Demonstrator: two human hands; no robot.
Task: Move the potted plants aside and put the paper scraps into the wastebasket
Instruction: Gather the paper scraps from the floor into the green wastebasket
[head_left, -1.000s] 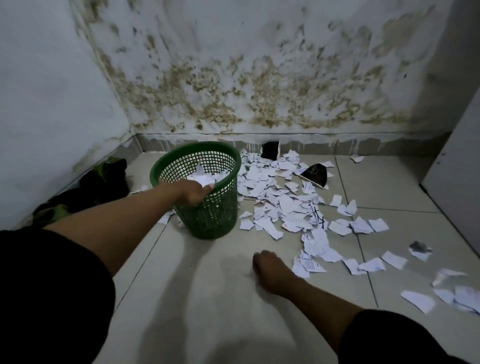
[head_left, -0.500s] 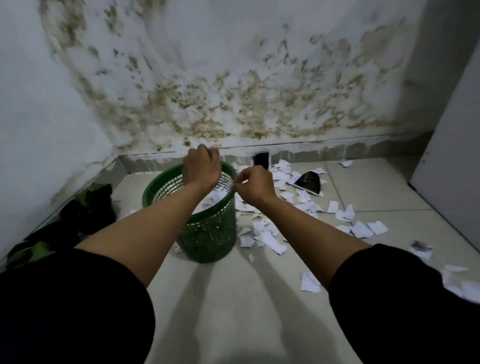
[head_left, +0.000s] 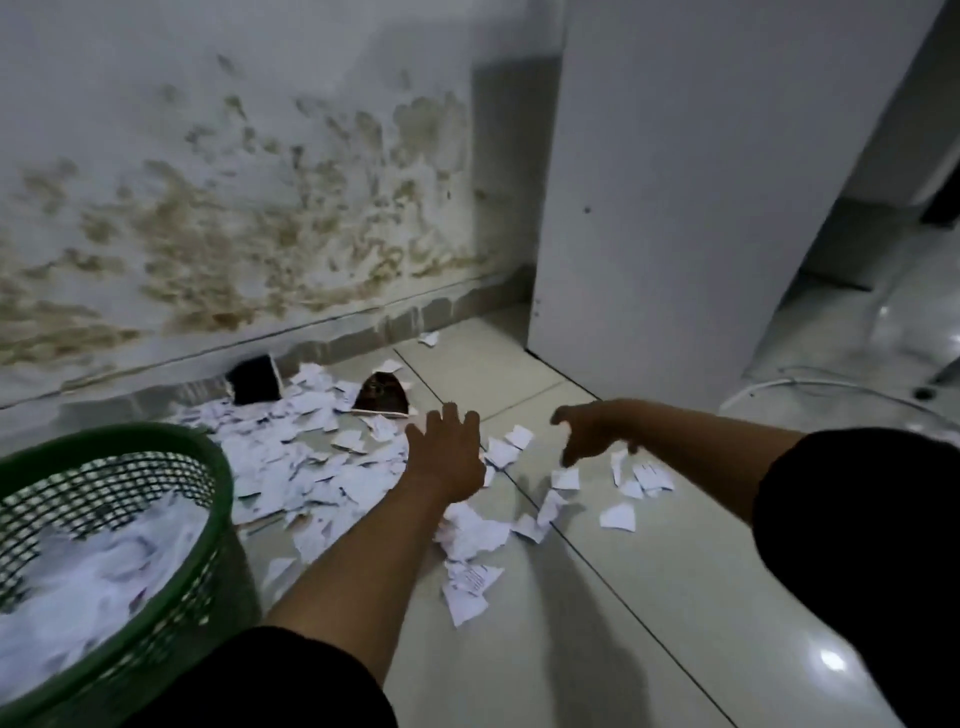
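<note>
A green mesh wastebasket (head_left: 210, 480) stands at the lower left, partly filled with white paper scraps. More white paper scraps (head_left: 311, 457) lie in a heap on the tiled floor by the wall and spread to the right. My left hand (head_left: 447, 457) reaches out over the right edge of the heap, fingers spread, holding nothing. My right hand (head_left: 589, 428) hovers above the scattered scraps further right, fingers curled downward and apart, empty. No potted plant is in view.
A stained wall runs along the back with a dark hole (head_left: 254, 387) at its base. A dark torn piece (head_left: 382, 397) lies among the scraps. A white cabinet panel (head_left: 675, 208) stands at the right, with a white cable (head_left: 810, 387) on the floor beyond.
Both hands have left the wastebasket and swung right over the scraps on the floor. The view has turned right, so the basket now sits at the lower left.
</note>
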